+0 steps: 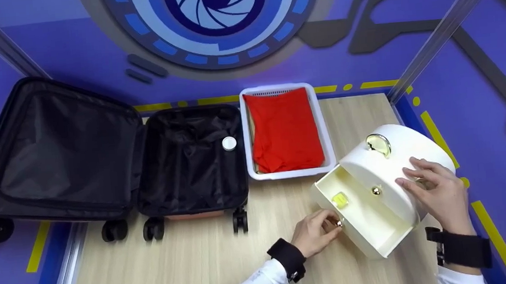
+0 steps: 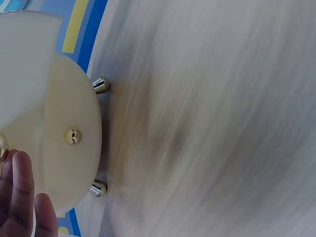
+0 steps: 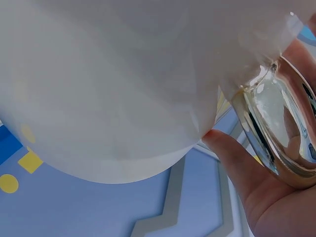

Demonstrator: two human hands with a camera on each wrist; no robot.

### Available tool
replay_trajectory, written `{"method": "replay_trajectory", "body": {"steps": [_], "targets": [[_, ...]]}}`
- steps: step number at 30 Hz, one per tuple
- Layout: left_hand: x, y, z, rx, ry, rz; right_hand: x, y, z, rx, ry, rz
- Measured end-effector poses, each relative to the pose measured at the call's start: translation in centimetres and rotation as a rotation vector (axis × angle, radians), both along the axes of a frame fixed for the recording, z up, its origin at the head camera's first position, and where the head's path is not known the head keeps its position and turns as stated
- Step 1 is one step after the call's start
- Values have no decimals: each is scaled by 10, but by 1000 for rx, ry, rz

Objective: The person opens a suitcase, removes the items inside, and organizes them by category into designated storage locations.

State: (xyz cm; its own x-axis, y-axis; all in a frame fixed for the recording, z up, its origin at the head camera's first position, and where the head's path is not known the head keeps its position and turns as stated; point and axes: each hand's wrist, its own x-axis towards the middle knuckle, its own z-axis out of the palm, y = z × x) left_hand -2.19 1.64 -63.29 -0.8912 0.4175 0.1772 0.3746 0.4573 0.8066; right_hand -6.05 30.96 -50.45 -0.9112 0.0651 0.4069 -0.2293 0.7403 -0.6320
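Note:
A white rounded cabinet (image 1: 398,148) with gold fittings stands at right, its upper drawer (image 1: 377,227) pulled out. Inside the drawer lies a small yellow item (image 1: 340,200). My left hand (image 1: 316,232) pinches the gold knob (image 1: 340,223) on that drawer's front; in the left wrist view its fingers (image 2: 22,182) are beside the knob. My right hand (image 1: 439,188) rests on the cabinet's side, fingers extended against the white body. In the right wrist view, my thumb (image 3: 232,153) touches the cabinet's edge, and a gold side handle (image 3: 276,123) sits between thumb and fingers.
An open black suitcase (image 1: 191,165) lies at left, with a small round white-topped container (image 1: 229,143) inside. Beside it, a white basket (image 1: 248,138) holds folded red cloth (image 1: 286,130). Below the drawer, a lower gold knob (image 2: 73,136) shows. Blue panels enclose the wooden table (image 1: 177,270).

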Motion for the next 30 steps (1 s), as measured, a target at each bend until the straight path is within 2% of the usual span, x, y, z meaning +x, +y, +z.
{"method": "replay_trajectory", "body": {"steps": [5, 12, 14, 18, 21, 24, 30], "targets": [[-10, 11, 4, -14, 9, -22, 0, -1, -1, 3, -4, 13], [-34, 34, 9, -96, 28, -24, -2, -1, -1, 8, 33, 23], [-40, 39, 11, -131, 28, -48, -2, -1, -2, 10, 48, 30], [-48, 46, 17, -210, 10, -141, -3, -1, -3, 24, 68, 36], [-52, 50, 23, -255, -10, -194, -3, 1, -5, 20, 68, 37], [-53, 52, 26, -284, -13, -215, -2, 2, -5, 12, 66, 38], [-52, 53, 23, -277, -39, -210, -2, 2, -4, 9, 66, 36]]}}
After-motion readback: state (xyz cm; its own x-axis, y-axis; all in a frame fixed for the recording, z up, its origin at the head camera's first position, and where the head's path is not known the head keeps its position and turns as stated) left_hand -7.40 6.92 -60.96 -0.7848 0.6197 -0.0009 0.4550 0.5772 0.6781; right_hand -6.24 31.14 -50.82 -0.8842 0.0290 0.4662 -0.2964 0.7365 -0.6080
